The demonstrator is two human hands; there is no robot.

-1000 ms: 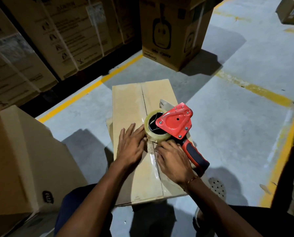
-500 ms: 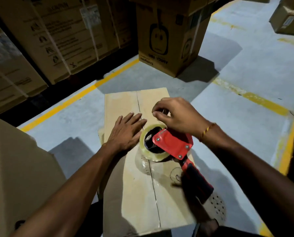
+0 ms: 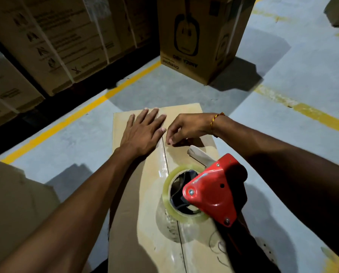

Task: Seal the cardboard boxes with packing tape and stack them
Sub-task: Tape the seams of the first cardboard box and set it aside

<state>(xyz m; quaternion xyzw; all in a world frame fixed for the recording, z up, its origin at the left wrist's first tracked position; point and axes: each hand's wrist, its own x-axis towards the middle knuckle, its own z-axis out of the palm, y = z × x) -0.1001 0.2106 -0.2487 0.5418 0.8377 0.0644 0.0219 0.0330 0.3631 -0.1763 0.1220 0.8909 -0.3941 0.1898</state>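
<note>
Box [image 3: 129, 223] lies flat on the floor [image 3: 282, 62] in front of me, top flaps closed, centre seam running away from the camera. Clear tape [image 3: 163, 168] shows along the seam's near and middle stretch. Left hand [image 3: 143, 133] rests palm-down on the left flap near the far end, fingers straight and spread, tips reaching the seam; this grip is flat, holding nothing. Right hand [image 3: 186, 128] hovers just right of the seam, beside the left fingertips, fingers curled with the tips down at the cardboard; I cannot tell whether they pinch the tape end. Red dispenser [image 3: 213, 194] with its roll [image 3: 181, 211] lies on the right flap, nearer me than both hands, untouched. Printed carton [image 3: 196, 36] stands beyond the box; strapped cartons [image 3: 52, 40] line the left, behind a yellow floor line [image 3: 82, 113].
</note>
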